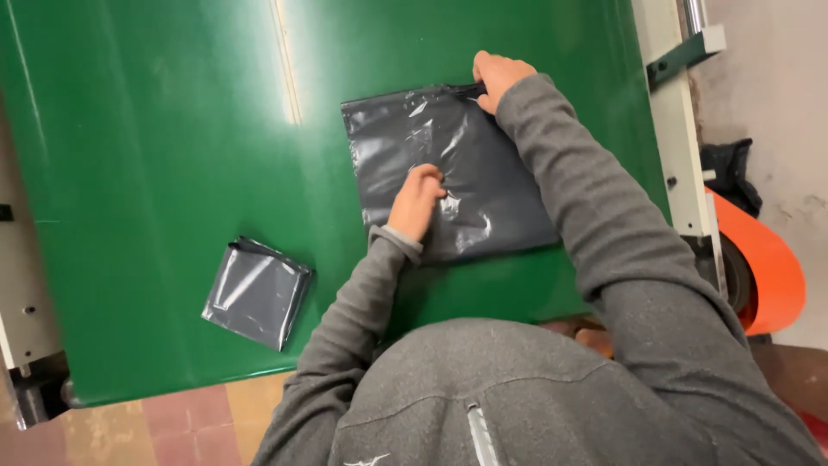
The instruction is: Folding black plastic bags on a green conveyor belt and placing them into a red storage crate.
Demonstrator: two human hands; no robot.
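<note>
On the green desk (155, 173), as seen from the head camera, a flat dark grey plastic mailer bag (457, 173) lies right of centre, its surface wrinkled and glossy under the light. The left hand (417, 200) rests on the lower middle of the bag, fingers (429, 179) curled into a loose fist and pressing the plastic down; whether they pinch any film cannot be told. The right hand (498, 78) sits at the far right corner of the bag, fingers folded over the upper edge and gripping it there, with the thumb side hidden behind the knuckles. Both arms wear grey knit sleeves (569, 181), and the right forearm crosses above the bag's right edge. A second, smaller grey plastic bag (256, 293), folded into a compact square, lies well apart to the left, near the desk's near edge, touched by neither hand. A pale seam line (287, 60) runs along the green surface left of the large bag. A white metal frame (681, 147) borders the desk on the right, and an orange roll (763, 267) stands just beyond that frame.
</note>
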